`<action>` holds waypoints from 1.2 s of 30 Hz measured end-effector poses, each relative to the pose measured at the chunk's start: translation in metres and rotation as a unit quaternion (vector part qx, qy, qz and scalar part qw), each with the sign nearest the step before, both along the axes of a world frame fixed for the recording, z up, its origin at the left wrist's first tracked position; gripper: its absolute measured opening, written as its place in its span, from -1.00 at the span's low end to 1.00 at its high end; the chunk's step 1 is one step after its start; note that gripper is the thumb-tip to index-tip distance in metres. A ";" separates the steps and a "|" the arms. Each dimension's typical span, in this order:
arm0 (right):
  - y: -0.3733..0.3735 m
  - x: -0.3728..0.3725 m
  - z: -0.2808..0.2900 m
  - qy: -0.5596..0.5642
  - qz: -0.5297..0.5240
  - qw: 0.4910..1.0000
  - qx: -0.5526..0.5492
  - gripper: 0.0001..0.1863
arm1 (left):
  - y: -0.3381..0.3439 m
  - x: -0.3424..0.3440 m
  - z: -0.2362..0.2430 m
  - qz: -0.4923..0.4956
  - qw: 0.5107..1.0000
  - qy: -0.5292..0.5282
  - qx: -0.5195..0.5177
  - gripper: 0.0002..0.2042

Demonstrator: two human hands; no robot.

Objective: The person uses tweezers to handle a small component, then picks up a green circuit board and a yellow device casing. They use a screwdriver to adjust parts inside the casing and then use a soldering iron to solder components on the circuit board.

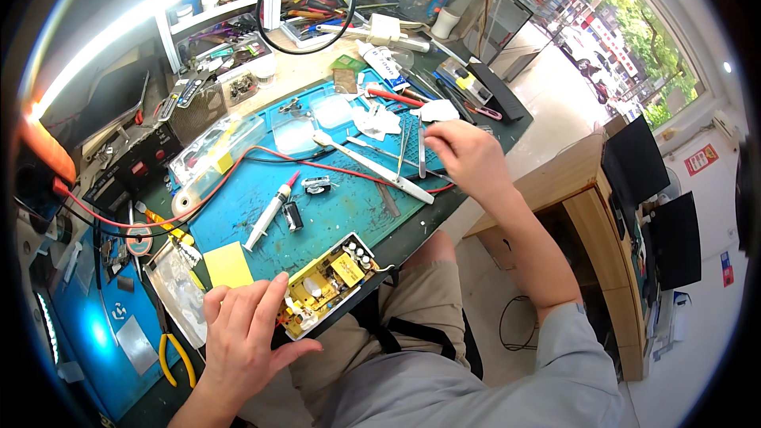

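At the lower left, my left hand has its fingers stretched out and its thumb apart. Its index fingertip meets the left end of a white plastic case with a yellow-taped circuit board inside. Over the mat's right side, my right hand is closed, its thumb and fingers pinched on slim metal tweezers pointing toward me. Another slender metal tool lies just left of these. A white-handled brush, a syringe and two small dark components lie between my hands.
A blue mat covers the bench. Red and black leads cross it. Yellow-handled pliers, a yellow paper pad and a clear plastic box lie left. A white-and-blue tube lies at the back; a black cable loop hangs above.
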State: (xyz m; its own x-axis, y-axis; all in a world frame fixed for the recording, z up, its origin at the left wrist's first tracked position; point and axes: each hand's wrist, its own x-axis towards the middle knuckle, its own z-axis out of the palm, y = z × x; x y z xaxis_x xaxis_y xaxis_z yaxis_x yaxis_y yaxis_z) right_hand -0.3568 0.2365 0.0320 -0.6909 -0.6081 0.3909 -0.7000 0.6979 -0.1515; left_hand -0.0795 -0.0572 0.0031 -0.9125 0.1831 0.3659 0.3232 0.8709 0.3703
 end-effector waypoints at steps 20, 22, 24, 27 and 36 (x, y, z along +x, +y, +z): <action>-0.041 0.118 0.021 -0.229 0.337 0.906 -0.112 -0.72 | 0.006 -0.002 0.000 0.014 1.000 -0.013 0.022 -0.18; -0.046 0.115 0.010 -0.218 0.347 0.905 -0.115 -0.71 | 0.005 -0.002 0.000 0.011 1.000 -0.013 0.020 -0.16; -0.049 0.113 0.010 -0.211 0.348 0.907 -0.104 -0.72 | 0.004 -0.002 0.000 0.003 1.000 -0.017 0.020 -0.11; -0.051 0.114 0.010 -0.214 0.345 0.908 -0.101 -0.73 | 0.005 -0.002 0.001 0.004 1.000 -0.019 0.022 -0.12; -0.051 0.113 0.010 -0.246 0.338 0.902 -0.109 -0.78 | 0.004 -0.002 0.000 0.006 1.000 -0.016 0.023 -0.12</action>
